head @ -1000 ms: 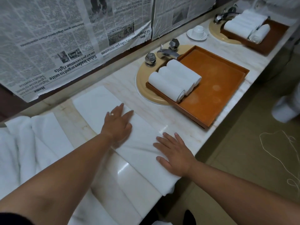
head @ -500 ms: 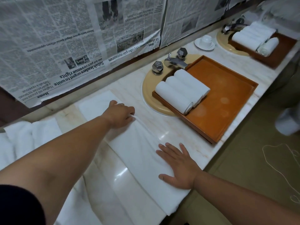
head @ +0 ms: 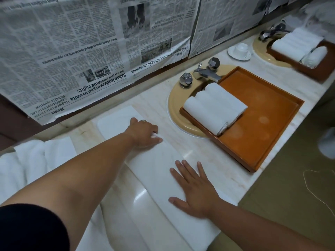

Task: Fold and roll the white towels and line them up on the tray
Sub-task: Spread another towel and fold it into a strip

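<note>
towel (head: 155,169): long folded strip, flat on the desk (head: 208,153). It runs from beyond the left hand, under the right hand, and over the desk's near edge. Not rolled yet.
why flat: probably laid lengthwise so the edges can be squared before rolling.
left hand (head: 145,132): arm stretched far out, nearly straight. The fingers curl at the strip's right edge and seem to pinch it.
right hand (head: 196,191): palm down, fingers straight and spread, pressing the strip's near part. It grips nothing.
why this hold: likely the right hand anchors the strip while the left pulls the edge straight.
tray (head: 262,124): beyond and right of both hands, set across the sink. Three rolls (head: 213,107) touch side by side at its left end, and the rest is bare for more.
pile (head: 30,160): loose towels just left of the left arm, within reach.
</note>
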